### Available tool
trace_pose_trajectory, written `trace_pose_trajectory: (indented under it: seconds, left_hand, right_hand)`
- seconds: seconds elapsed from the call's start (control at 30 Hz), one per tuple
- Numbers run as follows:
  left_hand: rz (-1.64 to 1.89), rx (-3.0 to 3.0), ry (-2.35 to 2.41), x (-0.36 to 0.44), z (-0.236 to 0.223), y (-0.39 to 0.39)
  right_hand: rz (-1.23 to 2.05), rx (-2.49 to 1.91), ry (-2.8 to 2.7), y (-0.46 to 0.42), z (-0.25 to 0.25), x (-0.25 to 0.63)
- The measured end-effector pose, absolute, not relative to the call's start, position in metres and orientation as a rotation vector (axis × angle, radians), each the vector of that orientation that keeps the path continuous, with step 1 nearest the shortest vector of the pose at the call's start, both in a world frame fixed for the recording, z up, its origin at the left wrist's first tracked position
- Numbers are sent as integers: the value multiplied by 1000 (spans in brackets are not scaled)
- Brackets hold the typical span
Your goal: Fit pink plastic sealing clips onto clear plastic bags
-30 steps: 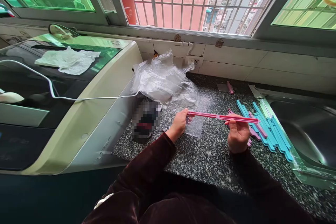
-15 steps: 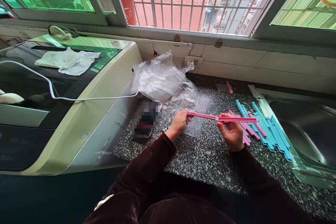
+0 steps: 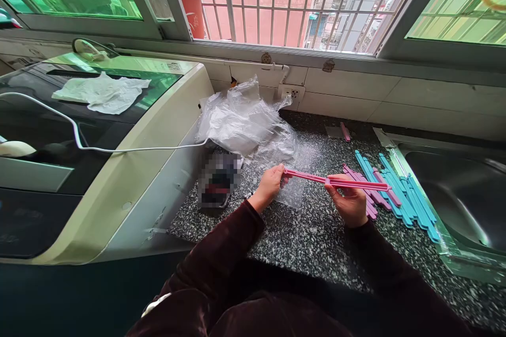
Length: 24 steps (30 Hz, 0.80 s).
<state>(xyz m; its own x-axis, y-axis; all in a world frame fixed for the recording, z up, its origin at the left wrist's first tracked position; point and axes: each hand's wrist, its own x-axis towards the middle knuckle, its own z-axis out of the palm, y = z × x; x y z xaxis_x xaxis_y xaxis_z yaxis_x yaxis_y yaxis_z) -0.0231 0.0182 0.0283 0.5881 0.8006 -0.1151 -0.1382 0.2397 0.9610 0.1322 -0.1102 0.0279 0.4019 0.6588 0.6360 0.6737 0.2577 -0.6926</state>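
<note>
**Left Hand [image 3: 269, 184] and Right Hand [image 3: 350, 202] Closed on Slender Pink Strip [image 3: 369, 185] Above Speckled Counter [image 3: 292, 242]**

The pink strip is held nearly level between two hands set apart, its left end pinched in the left hand and its wider stretch gripped in the right, with the far right tip left jutting past the fingers. Judged by its look, it is light, fairly stiff plastic, smooth enough to slip a little and thin enough to be snapped if bent hard; it is best taken near each end, by the flat sides. Whether its narrow lengths are joined cannot be told.

Below the pink strip, near the left hand, a small clear bag [image 3: 292, 197] is seen on the counter. The jutting tip is crowded by mauve strips [image 3: 380, 197] and turquoise strips [image 3: 422, 215], bordered by the sink [image 3: 454, 189]. Behind the left hand, crumpled plastic film [image 3: 245, 121] is heaped beside a large appliance [image 3: 174, 110]. More room for movement is offered toward the counter's front edge, where the sleeves are extended.
</note>
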Motion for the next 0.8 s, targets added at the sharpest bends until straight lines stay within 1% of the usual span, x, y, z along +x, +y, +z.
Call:
trace_pose_trajectory:
  seconds: [0.2, 0.43, 0.67, 0.8]
  left_hand:
    - [732, 1082, 672, -23, 29, 18]
    - [668, 1111, 482, -28, 35, 19]
    - [544, 1185, 359, -31, 41, 11]
    - [534, 1174, 299, -32, 42, 6]
  right_hand:
    - [-115, -1411, -1358, -111, 34, 131]
    - [-95, -1414, -1301, -111, 29, 134]
    - [-232, -1410, -1149, -111, 28, 142]
    - [-289, -1415, -1200, -110, 27, 139]
